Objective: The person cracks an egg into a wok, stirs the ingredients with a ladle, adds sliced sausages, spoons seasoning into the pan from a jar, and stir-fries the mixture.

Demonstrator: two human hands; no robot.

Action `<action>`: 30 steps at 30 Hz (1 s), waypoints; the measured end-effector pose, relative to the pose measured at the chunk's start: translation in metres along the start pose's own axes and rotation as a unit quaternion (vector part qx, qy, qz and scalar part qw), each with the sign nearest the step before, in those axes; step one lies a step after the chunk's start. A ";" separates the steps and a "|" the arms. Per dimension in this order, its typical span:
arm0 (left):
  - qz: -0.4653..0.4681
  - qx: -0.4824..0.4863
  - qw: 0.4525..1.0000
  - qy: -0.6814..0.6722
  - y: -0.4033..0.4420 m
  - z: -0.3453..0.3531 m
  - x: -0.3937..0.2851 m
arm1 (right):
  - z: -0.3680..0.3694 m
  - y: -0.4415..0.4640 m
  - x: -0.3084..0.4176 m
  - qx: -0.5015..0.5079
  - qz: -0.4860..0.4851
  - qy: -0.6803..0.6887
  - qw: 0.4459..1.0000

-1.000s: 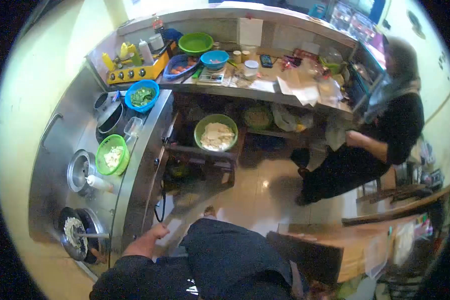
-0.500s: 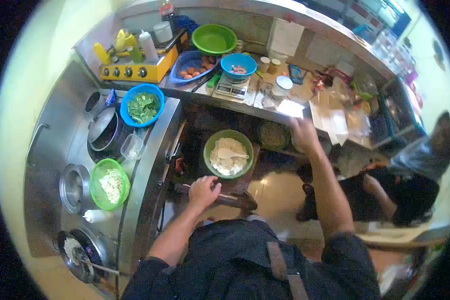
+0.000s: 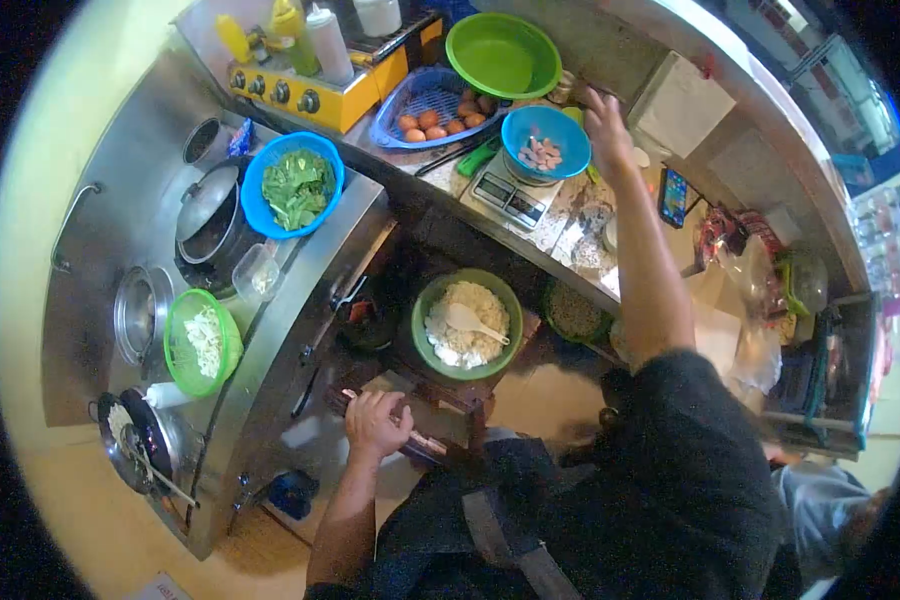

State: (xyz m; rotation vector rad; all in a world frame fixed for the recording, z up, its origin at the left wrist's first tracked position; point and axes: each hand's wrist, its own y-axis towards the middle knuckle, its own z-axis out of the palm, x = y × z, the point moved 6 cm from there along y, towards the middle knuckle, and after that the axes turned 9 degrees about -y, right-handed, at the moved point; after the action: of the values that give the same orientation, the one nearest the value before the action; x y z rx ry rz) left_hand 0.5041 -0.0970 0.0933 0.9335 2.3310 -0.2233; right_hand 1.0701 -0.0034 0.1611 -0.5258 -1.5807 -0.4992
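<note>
My right hand (image 3: 606,125) reaches past the right side of a blue bowl (image 3: 570,152) with pinkish meat pieces, which sits on a digital kitchen scale (image 3: 510,198). Its fingers are stretched out, slightly blurred, beside small jars (image 3: 562,88) behind the bowl. I see nothing held in it. Lower down, my left hand (image 3: 378,425) lies with its fingers over a brown wooden bar (image 3: 425,445). Between my arms stands a green basin (image 3: 467,372) of rice, with a white rice paddle (image 3: 467,318) lying on the rice.
On the left steel counter stand a blue basin (image 3: 338,190) of leafy greens, a green basket (image 3: 232,355) of white shreds, and pots. The back ledge holds a blue egg basket (image 3: 395,125), a green basin (image 3: 505,55) and a phone (image 3: 673,197). Another person's sleeve (image 3: 815,495) shows at right.
My right hand has moved left and farther back along the ledge, from near a white lidded tub to beside the blue bowl. My left hand has settled on the wooden bar. The view has turned.
</note>
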 end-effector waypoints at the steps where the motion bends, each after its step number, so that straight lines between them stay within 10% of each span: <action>1: 0.001 0.003 1.000 0.003 0.001 -0.001 -0.002 | -0.007 -0.027 0.011 -0.048 -0.013 -0.110 0.993; 9: -0.002 0.006 1.000 0.020 0.005 -0.001 0.003 | 0.032 -0.213 -0.103 -0.106 0.292 0.080 0.947; 16: -0.017 0.032 0.999 0.028 -0.001 0.001 0.007 | 0.025 -0.100 -0.087 -0.221 0.235 0.081 0.943; 26: 0.021 0.021 0.999 -0.041 -0.016 0.002 0.018 | 0.026 -0.051 -0.091 -0.107 0.215 -0.370 0.898; 28: 0.010 0.037 0.980 -0.197 -0.020 0.010 0.037 | 0.029 -0.072 -0.087 -0.080 0.206 -0.379 0.899; 30: -0.072 -0.029 0.844 -0.530 -0.025 -0.004 0.057 | 0.075 -0.106 -0.098 0.019 0.035 -0.070 0.997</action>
State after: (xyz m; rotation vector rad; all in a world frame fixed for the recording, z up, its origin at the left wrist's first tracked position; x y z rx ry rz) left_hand 0.4535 -0.0812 0.0606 0.3975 1.3424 -0.5602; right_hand 0.9518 -0.0465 0.0576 -0.5960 -1.6967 -0.3854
